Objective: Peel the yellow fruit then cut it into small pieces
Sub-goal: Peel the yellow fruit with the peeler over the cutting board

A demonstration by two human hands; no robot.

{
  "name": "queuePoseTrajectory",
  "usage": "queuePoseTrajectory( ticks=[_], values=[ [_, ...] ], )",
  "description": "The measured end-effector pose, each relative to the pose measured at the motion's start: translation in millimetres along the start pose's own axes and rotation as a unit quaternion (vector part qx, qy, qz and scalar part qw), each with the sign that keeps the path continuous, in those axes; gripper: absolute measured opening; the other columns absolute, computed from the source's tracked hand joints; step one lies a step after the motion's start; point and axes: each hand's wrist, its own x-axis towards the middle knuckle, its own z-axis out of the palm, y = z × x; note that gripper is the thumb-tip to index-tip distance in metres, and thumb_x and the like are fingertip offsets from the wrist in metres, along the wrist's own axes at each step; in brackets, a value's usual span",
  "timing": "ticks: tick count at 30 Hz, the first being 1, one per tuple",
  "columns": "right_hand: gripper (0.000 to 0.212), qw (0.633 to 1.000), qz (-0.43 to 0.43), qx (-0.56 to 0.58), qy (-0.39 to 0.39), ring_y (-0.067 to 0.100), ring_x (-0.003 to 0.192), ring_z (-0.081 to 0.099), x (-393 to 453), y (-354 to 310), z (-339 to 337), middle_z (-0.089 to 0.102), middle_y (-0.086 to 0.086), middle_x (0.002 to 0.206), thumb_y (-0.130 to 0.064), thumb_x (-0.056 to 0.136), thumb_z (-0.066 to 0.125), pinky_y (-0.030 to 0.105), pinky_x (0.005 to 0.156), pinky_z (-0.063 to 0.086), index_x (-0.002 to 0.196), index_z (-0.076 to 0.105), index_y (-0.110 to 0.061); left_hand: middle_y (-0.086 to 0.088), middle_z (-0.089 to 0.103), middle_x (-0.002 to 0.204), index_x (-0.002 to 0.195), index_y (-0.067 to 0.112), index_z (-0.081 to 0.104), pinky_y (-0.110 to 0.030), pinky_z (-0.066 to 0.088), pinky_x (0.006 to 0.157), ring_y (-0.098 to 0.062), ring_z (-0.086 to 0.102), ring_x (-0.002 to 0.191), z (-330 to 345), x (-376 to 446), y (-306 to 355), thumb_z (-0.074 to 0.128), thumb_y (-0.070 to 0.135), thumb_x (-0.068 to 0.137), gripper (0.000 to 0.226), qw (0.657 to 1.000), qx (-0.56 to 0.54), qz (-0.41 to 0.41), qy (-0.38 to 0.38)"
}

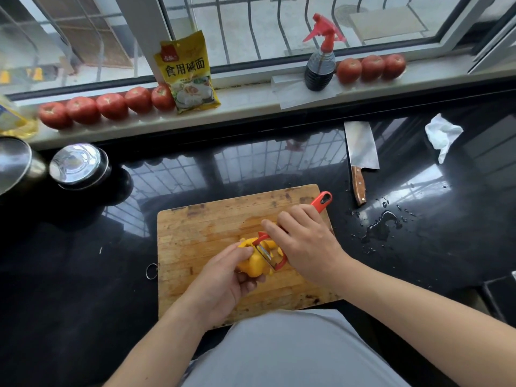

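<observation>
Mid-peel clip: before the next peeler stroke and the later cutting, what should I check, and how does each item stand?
1. Left hand grips the yellow fruit: ok.
2. Right hand holds the red-handled peeler, blade on the fruit: ok.
3. Fruit over the wooden cutting board: ok.
4. Left fingers away from the blade: cannot tell.
5. Wood-handled cleaver lying on the black counter, ready for cutting: ok.
6. Counter dry: not ok, water spots beside the board.

A yellow fruit (252, 265) meets a red peeler (321, 201) with a silver blade. The wooden board (201, 233) is tan with dark stains. The counter (83, 275) is glossy black. Red tomatoes (111, 106), a yellow packet (187, 71) and a red-topped dark spray bottle (319, 60) line its far edge.
</observation>
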Motion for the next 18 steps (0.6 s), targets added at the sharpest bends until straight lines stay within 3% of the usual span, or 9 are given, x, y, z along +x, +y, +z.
queuePoseTrajectory(
  ticks=[4, 7, 10, 13, 16, 18],
  values=[
    [0.017, 1.000, 0.006, 0.001, 0.026, 0.029, 0.085, 0.049, 0.5, 2.8, 6.5, 0.056, 0.007, 0.090, -0.007, 0.095, 0.051, 0.044, 0.084, 0.041, 0.106, 0.063, -0.010, -0.018, 0.071, 0.092, 0.123, -0.005, 0.060, -0.027, 0.047, 0.057, -0.022, 0.066, 0.071, -0.1, -3.5, 1.4, 0.054, 0.015, 0.104, 0.029, 0.999, 0.017, -0.023, -0.022],
    [0.016, 0.997, 0.051, -0.037, -0.036, 0.030, 0.083, 0.049, -1.1, 14.1, 19.0, 0.057, 0.007, 0.087, -0.001, 0.089, 0.052, 0.044, 0.082, 0.043, 0.096, 0.062, -0.011, -0.020, 0.066, 0.103, 0.133, -0.009, 0.055, -0.029, 0.044, 0.061, -0.022, 0.062, 0.073, -4.7, -4.7, 1.5, 0.054, 0.013, 0.103, 0.038, 0.999, 0.033, -0.035, -0.025],
    [0.021, 0.979, 0.138, -0.070, -0.129, 0.032, 0.093, 0.051, -8.6, 26.3, 24.8, 0.060, 0.009, 0.096, -0.002, 0.089, 0.052, 0.045, 0.087, 0.042, 0.106, 0.059, -0.012, -0.022, 0.063, 0.117, 0.135, -0.004, 0.059, -0.031, 0.043, 0.067, -0.021, 0.058, 0.078, -9.4, -5.5, 0.6, 0.056, 0.015, 0.102, 0.037, 0.998, 0.054, -0.032, -0.028],
    [0.032, 0.973, 0.162, -0.070, -0.151, 0.031, 0.092, 0.046, -11.6, 23.0, 26.2, 0.055, 0.010, 0.099, -0.004, 0.088, 0.048, 0.045, 0.085, 0.041, 0.118, 0.055, -0.010, -0.022, 0.063, 0.119, 0.134, -0.005, 0.059, -0.033, 0.039, 0.070, -0.019, 0.053, 0.078, -13.7, -2.1, -2.4, 0.056, 0.015, 0.103, 0.038, 0.999, 0.036, -0.028, 0.007],
    [0.035, 0.975, 0.165, -0.041, -0.145, 0.028, 0.092, 0.044, -10.6, 14.2, 23.0, 0.054, 0.008, 0.103, -0.006, 0.092, 0.042, 0.043, 0.085, 0.041, 0.124, 0.054, -0.011, -0.021, 0.063, 0.121, 0.131, 0.000, 0.063, -0.032, 0.038, 0.068, -0.018, 0.052, 0.076, -13.8, -0.2, -3.3, 0.056, 0.018, 0.103, 0.033, 0.999, 0.024, -0.036, 0.029],
    [0.028, 0.984, 0.144, -0.013, -0.102, 0.027, 0.092, 0.046, -9.6, 10.9, 17.2, 0.056, 0.007, 0.102, -0.007, 0.095, 0.050, 0.043, 0.085, 0.042, 0.121, 0.058, -0.012, -0.020, 0.063, 0.120, 0.130, 0.003, 0.062, -0.033, 0.038, 0.068, -0.018, 0.052, 0.076, -13.3, 0.1, -3.7, 0.056, 0.020, 0.103, 0.032, 0.999, 0.016, -0.038, 0.032]
  ],
)
